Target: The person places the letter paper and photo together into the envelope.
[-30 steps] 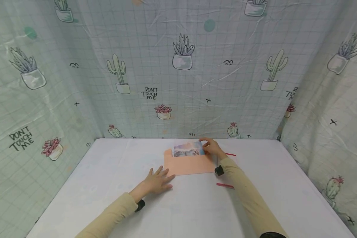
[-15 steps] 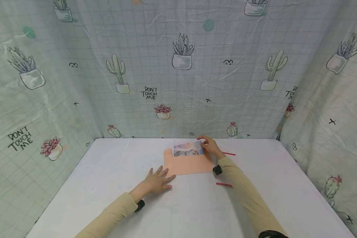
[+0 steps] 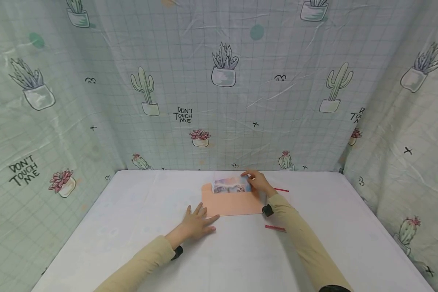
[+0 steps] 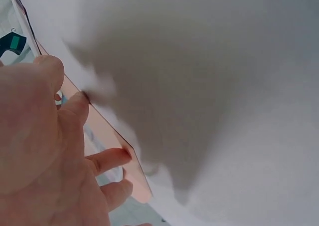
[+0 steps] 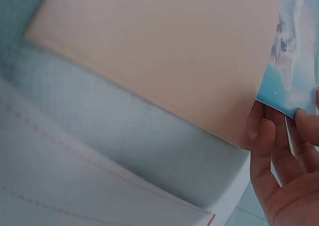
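1. Left hand (image 3: 195, 224) is laid flat on the white surface (image 3: 131, 227), fingers spread, fingertips touching the envelope's near left corner.
2. Peach envelope (image 3: 231, 205) is lying mid-surface; a photo card (image 3: 230, 185) is sticking out of its top.
3. Right hand (image 3: 258, 183): the card's right edge is pinched in its grip.
4. Two red strips (image 3: 275, 228) are seen right of the envelope.

My left hand (image 3: 195, 224) lies flat, palm down, fingers spread and straight, forearm angled in from the lower left. My right hand (image 3: 258, 183) reaches further forward, fingers curled in a pinch, its sleeved arm stretched from the lower right.
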{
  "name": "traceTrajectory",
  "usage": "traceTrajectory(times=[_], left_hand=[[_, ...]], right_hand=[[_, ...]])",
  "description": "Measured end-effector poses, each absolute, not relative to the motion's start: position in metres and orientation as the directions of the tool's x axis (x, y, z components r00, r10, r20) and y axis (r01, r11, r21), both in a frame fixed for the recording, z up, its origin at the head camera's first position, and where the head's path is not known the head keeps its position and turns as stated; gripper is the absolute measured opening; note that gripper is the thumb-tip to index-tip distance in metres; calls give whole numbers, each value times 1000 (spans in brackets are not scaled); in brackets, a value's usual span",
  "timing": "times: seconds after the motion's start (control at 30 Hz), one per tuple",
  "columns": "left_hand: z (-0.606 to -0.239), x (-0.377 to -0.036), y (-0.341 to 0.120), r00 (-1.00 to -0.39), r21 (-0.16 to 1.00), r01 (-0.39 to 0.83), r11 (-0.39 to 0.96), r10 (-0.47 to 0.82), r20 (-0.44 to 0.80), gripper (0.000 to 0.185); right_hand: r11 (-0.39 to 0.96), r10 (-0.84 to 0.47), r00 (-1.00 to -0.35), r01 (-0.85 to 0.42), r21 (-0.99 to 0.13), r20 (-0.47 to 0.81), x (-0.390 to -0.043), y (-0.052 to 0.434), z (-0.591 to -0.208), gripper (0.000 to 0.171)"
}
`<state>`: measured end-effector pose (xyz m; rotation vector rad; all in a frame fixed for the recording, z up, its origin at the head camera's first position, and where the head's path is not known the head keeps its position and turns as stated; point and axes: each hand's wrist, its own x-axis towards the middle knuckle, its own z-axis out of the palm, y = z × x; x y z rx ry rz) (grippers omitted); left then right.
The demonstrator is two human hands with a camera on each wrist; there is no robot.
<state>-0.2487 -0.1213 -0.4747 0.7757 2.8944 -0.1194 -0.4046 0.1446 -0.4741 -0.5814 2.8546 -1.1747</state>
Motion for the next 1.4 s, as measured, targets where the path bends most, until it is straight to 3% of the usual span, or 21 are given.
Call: traceTrajectory(times=[0.83, 1.17, 1.4], left_hand=[[-474, -242, -117, -879, -81, 463, 883, 445, -173, 50], [-473, -241, -115, -880, -107, 460, 881, 437, -186, 50], [-472, -241, -116, -882, -113, 459, 881, 436, -180, 51]], right_hand=[[675, -397, -914, -228, -702, -85, -405, 156, -470, 27], [687, -420, -903, -254, -681, -86, -407, 155, -477, 25], [643, -513, -854, -316, -697, -86, -433, 160, -500, 27]])
